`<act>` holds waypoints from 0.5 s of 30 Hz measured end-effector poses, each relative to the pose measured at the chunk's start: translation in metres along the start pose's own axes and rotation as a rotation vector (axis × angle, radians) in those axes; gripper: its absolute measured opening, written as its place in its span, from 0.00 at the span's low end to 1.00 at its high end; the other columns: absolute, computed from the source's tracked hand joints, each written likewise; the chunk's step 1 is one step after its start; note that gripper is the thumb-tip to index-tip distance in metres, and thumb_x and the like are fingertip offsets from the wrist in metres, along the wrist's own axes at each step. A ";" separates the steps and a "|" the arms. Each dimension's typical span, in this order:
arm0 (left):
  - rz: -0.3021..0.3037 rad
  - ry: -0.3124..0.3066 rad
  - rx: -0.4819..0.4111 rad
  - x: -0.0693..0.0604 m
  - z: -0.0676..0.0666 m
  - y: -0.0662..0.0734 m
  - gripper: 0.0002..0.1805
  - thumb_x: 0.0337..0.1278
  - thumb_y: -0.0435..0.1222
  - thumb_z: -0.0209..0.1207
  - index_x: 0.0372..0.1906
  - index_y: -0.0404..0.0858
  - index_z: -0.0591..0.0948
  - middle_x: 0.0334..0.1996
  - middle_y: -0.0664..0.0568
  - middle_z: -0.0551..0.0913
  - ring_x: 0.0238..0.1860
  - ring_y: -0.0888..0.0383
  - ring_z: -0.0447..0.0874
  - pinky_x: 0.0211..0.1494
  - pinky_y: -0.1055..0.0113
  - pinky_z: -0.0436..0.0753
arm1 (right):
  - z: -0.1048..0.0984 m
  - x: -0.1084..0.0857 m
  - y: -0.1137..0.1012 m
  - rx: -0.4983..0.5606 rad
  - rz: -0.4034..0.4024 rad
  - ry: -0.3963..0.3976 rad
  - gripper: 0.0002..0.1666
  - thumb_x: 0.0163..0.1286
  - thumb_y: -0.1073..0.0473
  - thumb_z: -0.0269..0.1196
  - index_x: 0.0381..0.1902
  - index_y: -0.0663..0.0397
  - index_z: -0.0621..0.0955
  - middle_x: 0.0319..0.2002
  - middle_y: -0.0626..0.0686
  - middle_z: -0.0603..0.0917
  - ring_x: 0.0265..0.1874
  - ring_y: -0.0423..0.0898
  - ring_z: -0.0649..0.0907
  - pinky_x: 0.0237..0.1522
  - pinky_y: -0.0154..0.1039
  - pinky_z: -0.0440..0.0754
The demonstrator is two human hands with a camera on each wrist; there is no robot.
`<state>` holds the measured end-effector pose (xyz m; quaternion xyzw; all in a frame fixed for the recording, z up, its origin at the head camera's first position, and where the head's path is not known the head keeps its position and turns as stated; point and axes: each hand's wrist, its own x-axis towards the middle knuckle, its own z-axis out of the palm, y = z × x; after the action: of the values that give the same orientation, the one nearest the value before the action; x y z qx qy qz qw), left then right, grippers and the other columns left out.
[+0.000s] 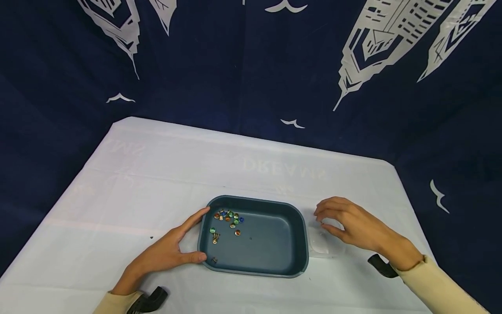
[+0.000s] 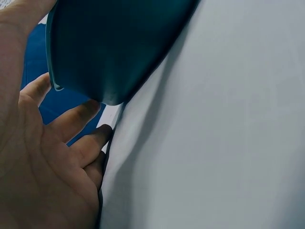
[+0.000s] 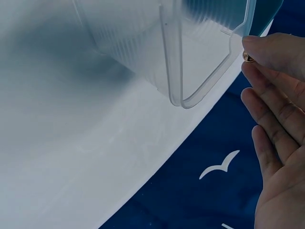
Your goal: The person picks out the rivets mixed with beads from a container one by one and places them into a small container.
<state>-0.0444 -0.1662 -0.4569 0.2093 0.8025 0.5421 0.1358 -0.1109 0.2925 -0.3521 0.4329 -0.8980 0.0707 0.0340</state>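
Observation:
A dark teal tray (image 1: pixel 266 244) holds several small coloured and brassy pieces (image 1: pixel 230 213) in its left part. At the tray's left end my left hand (image 1: pixel 168 250) rests with fingers and thumb spread against the rim; the left wrist view shows its fingertips by the tray's corner (image 2: pixel 109 71). My right hand (image 1: pixel 353 224) is raised over a clear plastic container (image 1: pixel 321 244) to the tray's right. In the right wrist view that hand (image 3: pixel 281 109) pinches a small gold-coloured piece (image 3: pixel 248 57) between thumb and index finger, beside the clear container's rim (image 3: pixel 209 86).
The white-covered table (image 1: pixel 157 187) runs back to a dark blue cloth (image 1: pixel 235 78) printed with white shapes. A tiny dark speck (image 1: pixel 151 237) lies on the table left of the tray.

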 end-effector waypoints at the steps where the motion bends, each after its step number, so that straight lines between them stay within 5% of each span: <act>1: -0.001 0.001 -0.001 0.000 0.000 0.000 0.55 0.53 0.44 0.73 0.80 0.58 0.51 0.80 0.58 0.53 0.79 0.44 0.49 0.71 0.28 0.55 | 0.000 0.000 0.000 -0.001 0.000 0.001 0.15 0.53 0.63 0.77 0.40 0.51 0.88 0.47 0.43 0.85 0.50 0.45 0.82 0.52 0.48 0.83; 15: -0.003 -0.003 0.005 0.001 0.000 0.000 0.55 0.53 0.45 0.73 0.80 0.59 0.51 0.80 0.57 0.52 0.80 0.44 0.49 0.71 0.28 0.54 | -0.002 -0.004 0.002 -0.004 -0.005 0.016 0.17 0.50 0.63 0.78 0.39 0.49 0.88 0.47 0.43 0.85 0.50 0.45 0.82 0.51 0.48 0.83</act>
<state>-0.0453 -0.1659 -0.4565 0.2094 0.8039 0.5395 0.1371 -0.1096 0.2974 -0.3504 0.4345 -0.8967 0.0726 0.0423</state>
